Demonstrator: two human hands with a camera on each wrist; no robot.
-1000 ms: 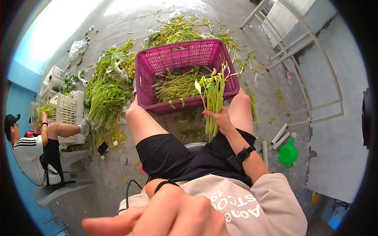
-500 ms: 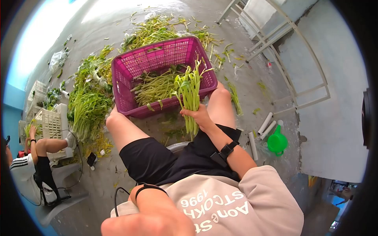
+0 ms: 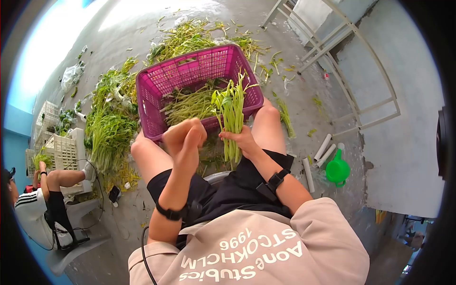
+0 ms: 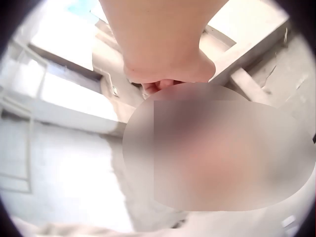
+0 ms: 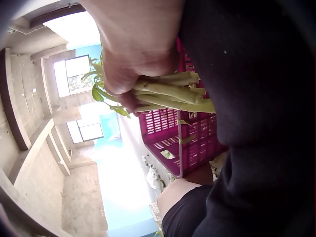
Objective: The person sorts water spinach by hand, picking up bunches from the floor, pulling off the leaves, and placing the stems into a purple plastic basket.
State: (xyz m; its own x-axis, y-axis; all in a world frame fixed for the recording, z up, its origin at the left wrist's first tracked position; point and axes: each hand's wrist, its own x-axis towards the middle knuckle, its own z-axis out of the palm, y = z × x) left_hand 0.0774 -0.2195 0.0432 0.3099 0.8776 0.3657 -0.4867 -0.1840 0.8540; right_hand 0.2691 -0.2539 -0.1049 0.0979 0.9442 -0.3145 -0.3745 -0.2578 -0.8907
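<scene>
My right hand (image 3: pixel 241 141) grips a bundle of green leafy stems (image 3: pixel 232 111) above my right thigh, at the near right corner of the purple basket (image 3: pixel 142 102). Cut ends of the stems (image 5: pixel 173 95) stick out past the hand (image 5: pixel 140 54) in the right wrist view. More stems (image 3: pixel 190 105) lie inside the basket. Over the basket's near edge, my left hand (image 3: pixel 184 136) is raised and slightly blurred, its fingers curled with nothing seen in them. The left wrist view shows only a few of its fingertips (image 4: pixel 160 86) past the palm.
Piles of greens (image 3: pixel 111 133) lie on the floor left of and beyond the basket. Another person (image 3: pixel 35 204) sits at the far left beside white crates (image 3: pixel 61 152). A green watering can (image 3: pixel 337 170), white pipes (image 3: pixel 308 175) and a metal frame (image 3: pixel 375 61) stand or lie to the right.
My left hand has moved from close to the camera, forward to the basket's near edge. The right hand keeps its grip on the bundle. The head view has shifted to the right.
</scene>
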